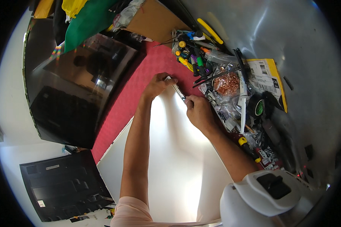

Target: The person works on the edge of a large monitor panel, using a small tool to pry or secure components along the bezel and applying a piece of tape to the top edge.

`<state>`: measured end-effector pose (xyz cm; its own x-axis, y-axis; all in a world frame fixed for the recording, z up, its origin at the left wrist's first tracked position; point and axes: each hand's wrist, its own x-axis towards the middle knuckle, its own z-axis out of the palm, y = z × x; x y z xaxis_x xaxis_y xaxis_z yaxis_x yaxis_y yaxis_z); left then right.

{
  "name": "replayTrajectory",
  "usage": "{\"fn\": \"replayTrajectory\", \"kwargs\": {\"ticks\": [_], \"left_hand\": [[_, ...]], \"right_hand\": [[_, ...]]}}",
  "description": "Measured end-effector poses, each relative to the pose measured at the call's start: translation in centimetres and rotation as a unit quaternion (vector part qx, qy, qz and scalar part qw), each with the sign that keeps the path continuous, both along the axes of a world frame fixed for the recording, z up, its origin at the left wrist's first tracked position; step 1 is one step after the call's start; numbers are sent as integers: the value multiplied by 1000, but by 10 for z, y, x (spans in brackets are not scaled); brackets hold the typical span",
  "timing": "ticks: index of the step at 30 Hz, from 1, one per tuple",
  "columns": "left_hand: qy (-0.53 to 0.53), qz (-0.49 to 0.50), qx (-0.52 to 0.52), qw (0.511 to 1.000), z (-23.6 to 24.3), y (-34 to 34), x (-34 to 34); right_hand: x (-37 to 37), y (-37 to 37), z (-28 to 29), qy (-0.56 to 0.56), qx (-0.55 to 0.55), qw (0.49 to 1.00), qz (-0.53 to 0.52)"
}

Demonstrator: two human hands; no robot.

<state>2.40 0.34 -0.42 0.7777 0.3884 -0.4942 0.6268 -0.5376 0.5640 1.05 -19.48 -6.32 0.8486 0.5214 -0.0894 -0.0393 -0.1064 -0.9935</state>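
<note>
My left hand (157,85) pinches the upper end of a narrow silvery strip (178,90) at the far edge of a large glossy white panel (170,159). My right hand (199,113) grips the strip's lower end, fingers curled. The panel lies on a red textured mat (121,98), under my forearms.
A tool pile with screwdrivers (199,64), copper mesh (225,84), tape (258,108) and a yellow mailer (265,79) lines the right side. A dark screen (75,94) and black panel (64,187) are left, a cardboard piece (155,20) behind, a white appliance (246,200) lower right.
</note>
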Motion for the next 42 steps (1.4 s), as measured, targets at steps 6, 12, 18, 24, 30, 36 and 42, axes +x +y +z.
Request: {"fn": "replayTrajectory", "kwargs": {"ticks": [6,12,18,24,30,36,42], "left_hand": [[23,15,-3,1000,3,-6,6],[69,-7,-5,998,3,2,10],[65,-2,-35,997,3,3,9],[74,7,-78,994,2,11,7],[73,18,-174,982,-5,30,5],[91,2,-176,980,-6,36,8],[99,-31,-58,993,-10,29,9]], "right_hand": [[0,1,-6,6,14,1000,-3],[1,-3,2,36,-2,999,18],[3,-5,6,28,-3,999,16],[0,1,-1,6,-4,1000,5],[2,-5,6,39,15,999,4],[1,-2,3,53,-7,998,-13],[7,-2,6,75,-51,995,32]]}}
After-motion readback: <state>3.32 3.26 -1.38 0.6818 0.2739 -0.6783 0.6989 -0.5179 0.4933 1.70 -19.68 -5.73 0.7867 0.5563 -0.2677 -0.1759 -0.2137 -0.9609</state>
